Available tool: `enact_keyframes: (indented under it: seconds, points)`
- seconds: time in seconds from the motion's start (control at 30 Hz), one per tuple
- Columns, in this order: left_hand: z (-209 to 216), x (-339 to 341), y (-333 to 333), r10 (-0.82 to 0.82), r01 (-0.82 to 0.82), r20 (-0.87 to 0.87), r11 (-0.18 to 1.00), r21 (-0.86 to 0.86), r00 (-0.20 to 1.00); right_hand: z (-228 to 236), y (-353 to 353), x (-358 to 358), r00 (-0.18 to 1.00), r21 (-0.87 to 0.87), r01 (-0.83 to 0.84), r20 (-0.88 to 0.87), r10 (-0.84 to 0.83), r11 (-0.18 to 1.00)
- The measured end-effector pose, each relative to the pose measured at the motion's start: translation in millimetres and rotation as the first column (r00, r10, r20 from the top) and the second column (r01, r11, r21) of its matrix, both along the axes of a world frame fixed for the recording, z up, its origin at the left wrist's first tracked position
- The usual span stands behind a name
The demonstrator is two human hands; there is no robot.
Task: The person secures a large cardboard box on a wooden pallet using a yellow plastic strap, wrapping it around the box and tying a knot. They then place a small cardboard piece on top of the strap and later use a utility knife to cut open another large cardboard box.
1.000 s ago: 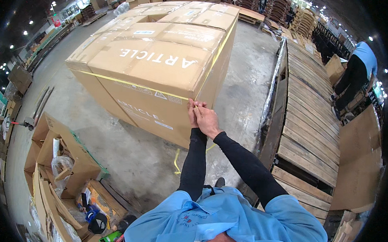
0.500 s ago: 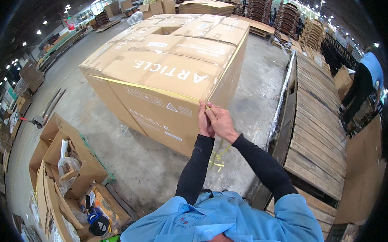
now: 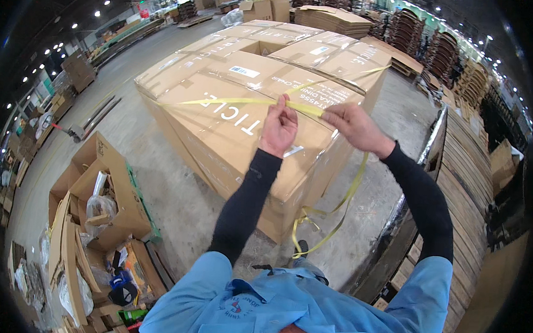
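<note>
A block of large brown cartons (image 3: 208, 128) stands before me, pushed close together. Yellow strapping band (image 3: 222, 100) runs over its top from the far left edge to my hands, and another stretch slants off to the far right corner. Above the near part of the top, my left hand (image 3: 280, 130) pinches the band between thumb and fingertips. My right hand (image 3: 357, 130) grips it a little further right, with the short piece between them pulled straight. From the right hand a loose tail (image 3: 356, 185) hangs past the carton side in loops toward the floor.
An opened carton (image 3: 109, 159) with plastic and scraps sits at the lower left, beside a blue tool (image 3: 122, 286). Wooden slatted pallets (image 3: 455, 192) line the right side. Stacked chair frames (image 3: 406, 33) and flat cardboard (image 3: 332, 20) stand at the back.
Both hands have risen from the near carton corner to above the top and moved apart. The band has lifted off the edges and now crosses the top. My view has shifted.
</note>
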State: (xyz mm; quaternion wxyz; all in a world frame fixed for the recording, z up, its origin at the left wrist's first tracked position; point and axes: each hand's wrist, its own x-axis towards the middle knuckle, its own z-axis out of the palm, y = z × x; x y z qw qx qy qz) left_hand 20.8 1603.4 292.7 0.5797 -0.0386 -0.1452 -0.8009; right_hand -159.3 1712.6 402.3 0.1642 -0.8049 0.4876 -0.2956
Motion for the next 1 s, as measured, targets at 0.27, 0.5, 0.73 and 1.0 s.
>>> enact_keyframes:
  seconds: [0.27,0.5,0.73,1.0]
  points:
    - [-3,26,-119,0.148,-0.227,0.404,0.962,0.153,0.903,-15,-112,-76,0.951,-0.194,-0.073,-0.308,0.01,0.978]
    - [-15,14,-145,0.241,-0.349,0.845,0.935,-0.07,0.478,-55,-205,-139,0.724,-0.616,-0.226,-0.624,-0.293,0.754]
    - [-7,27,-134,0.176,-0.208,0.943,0.971,-0.119,0.282,-50,-294,-74,0.756,-0.479,0.317,-0.393,-0.523,0.819]
    - [-11,35,-130,0.167,-0.167,0.936,0.979,-0.12,0.309,-70,-344,24,-0.135,0.277,0.36,0.96,-0.244,0.891]
